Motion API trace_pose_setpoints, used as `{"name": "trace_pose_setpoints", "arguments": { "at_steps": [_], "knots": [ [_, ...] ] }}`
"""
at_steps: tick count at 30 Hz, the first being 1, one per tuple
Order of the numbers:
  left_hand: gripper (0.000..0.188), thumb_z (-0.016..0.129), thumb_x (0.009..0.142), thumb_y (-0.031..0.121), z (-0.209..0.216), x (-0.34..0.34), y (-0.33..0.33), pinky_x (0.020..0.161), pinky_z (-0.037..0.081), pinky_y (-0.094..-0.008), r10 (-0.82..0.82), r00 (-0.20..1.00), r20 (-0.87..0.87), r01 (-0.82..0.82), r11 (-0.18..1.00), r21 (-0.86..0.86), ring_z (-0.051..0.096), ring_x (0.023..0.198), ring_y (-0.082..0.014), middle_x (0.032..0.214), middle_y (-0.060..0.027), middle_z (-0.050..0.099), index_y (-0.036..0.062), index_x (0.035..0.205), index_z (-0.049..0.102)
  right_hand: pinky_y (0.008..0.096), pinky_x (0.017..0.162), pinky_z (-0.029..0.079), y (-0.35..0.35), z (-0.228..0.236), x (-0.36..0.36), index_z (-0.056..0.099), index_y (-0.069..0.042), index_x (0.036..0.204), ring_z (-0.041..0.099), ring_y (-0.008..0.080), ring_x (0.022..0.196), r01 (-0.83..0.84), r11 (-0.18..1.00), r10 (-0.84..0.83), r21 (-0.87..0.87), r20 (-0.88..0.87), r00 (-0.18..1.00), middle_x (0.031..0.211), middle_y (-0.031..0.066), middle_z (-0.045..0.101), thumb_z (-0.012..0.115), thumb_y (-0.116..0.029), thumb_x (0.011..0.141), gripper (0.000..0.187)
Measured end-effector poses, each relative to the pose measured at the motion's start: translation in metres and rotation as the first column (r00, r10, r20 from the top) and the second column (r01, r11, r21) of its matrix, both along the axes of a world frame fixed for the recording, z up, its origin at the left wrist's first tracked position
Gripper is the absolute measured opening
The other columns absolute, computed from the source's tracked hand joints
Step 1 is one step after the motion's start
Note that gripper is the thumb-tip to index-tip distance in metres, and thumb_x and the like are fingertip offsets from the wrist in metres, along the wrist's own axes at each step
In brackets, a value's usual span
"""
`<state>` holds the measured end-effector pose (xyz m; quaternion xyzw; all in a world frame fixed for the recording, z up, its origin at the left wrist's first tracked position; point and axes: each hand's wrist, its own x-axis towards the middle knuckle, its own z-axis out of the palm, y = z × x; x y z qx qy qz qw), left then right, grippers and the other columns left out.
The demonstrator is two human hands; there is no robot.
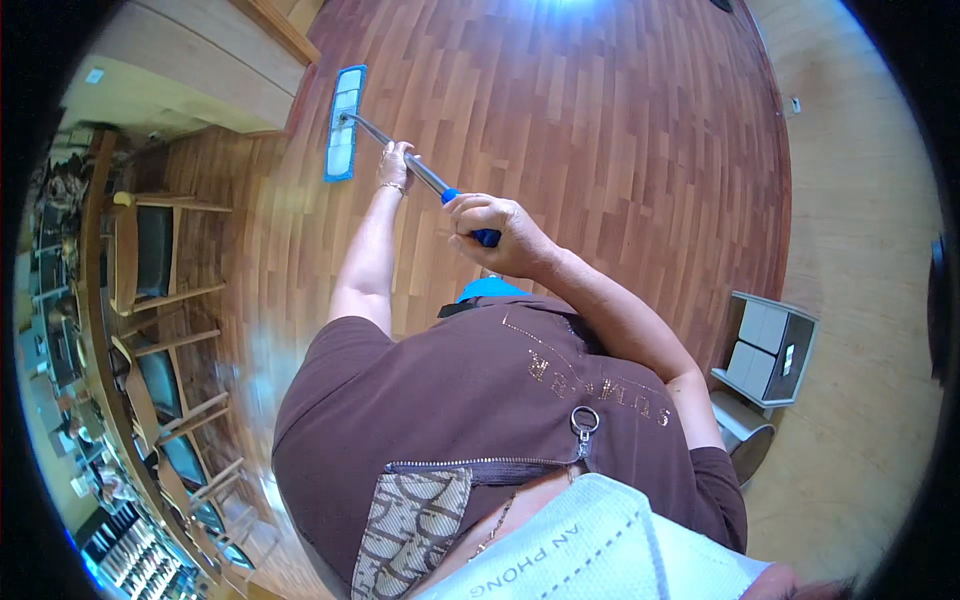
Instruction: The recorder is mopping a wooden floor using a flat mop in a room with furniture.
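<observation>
We hold a flat mop [400, 150] in both hands over the wooden floor [600, 130]. Its metal pole runs on a diagonal from lower right, near the body, to upper left, away from us. The long axis of the pole therefore points ahead and to the left.

The right hand [495, 232] is clamped around the blue grip at the near end of the pole, fingers fully wrapped over it. The left hand [395, 165] is closed on the bare metal shaft further down, between the blue grip and the mop head. The two hands are apart along the pole, the left one ahead of the right.

The mop head [343, 122] is a long, narrow blue-edged pad with a pale centre. It lies flat on the floor at the far end of the pole. Its long axis runs nearly straight away from us, crosswise to the pole, which joins it near the middle.

The pad sits close to the foot of a pale wall section [190, 70] at upper left. Wooden chairs [160, 255] with dark seats stand in a row along the left, beside a long tabletop [95, 300]. A grey and white cabinet [775, 345] stands against the right-hand wall, well apart from the mop.
</observation>
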<state>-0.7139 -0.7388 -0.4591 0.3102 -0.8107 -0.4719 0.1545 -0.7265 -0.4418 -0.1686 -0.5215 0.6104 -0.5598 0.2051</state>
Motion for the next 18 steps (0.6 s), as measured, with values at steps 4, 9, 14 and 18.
{"name": "trace_pose_setpoints", "arguments": {
  "at_steps": [4, 9, 14, 18],
  "knots": [
    [0.008, 0.06, 0.082, 0.015, 0.01, -0.019, 0.02, 0.061, 0.058, -0.0331, 0.027, 0.984, -0.176, 0.02, 0.967, 0.255, 0.06, 0.079, -0.0182, 0.094, -0.0099, 0.051, 0.0083, 0.085, 0.058, 0.0368, 0.081, 0.052, 0.015, 0.002, 0.007, 0.061, -0.004, 0.075, 0.064, 0.0279, 0.095, 0.073, 0.996, -0.072, 0.044, -0.025, 0.997, 0.086, 0.0105, 0.064, 0.07, -0.002, 0.075, 0.009],
    [0.022, 0.069, 0.083, 0.031, 0.056, -0.052, 0.07, 0.081, 0.054, -0.0423, -0.321, 0.92, 0.223, 0.389, 0.81, -0.439, 0.061, 0.096, -0.0275, 0.099, -0.0099, 0.06, 0.0125, 0.092, 0.062, 0.0372, 0.083, 0.052, 0.053, 0.022, 0.004, 0.061, -0.003, 0.074, 0.065, 0.0281, 0.097, 0.196, 0.979, -0.192, 0.048, -0.084, 0.978, 0.084, 0.0108, 0.064, 0.071, -0.004, 0.075, 0.01],
    [0.026, 0.069, 0.082, 0.039, 0.114, -0.088, 0.153, 0.084, 0.053, -0.0447, -0.538, 0.783, 0.312, 0.618, 0.617, -0.487, 0.06, 0.106, -0.0287, 0.099, -0.0067, 0.064, 0.0146, 0.091, 0.064, 0.0384, 0.087, 0.052, 0.119, 0.063, 0.008, 0.06, -0.002, 0.072, 0.067, 0.0291, 0.098, 0.361, 0.931, -0.356, 0.048, -0.098, 0.929, 0.077, 0.0113, 0.064, 0.072, -0.003, 0.074, 0.012],
    [0.028, 0.071, 0.08, 0.037, 0.144, -0.093, 0.238, 0.079, 0.05, -0.0459, -0.707, 0.647, 0.286, 0.74, 0.49, -0.461, 0.065, 0.09, -0.0326, 0.09, -0.0126, 0.068, 0.0108, 0.078, 0.064, 0.0393, 0.089, 0.052, 0.192, 0.107, 0.026, 0.062, -0.001, 0.07, 0.068, 0.0286, 0.096, 0.455, 0.881, -0.444, 0.131, -0.104, 0.89, 0.077, 0.0101, 0.066, 0.072, -0.004, 0.074, 0.012]
  ]
}}
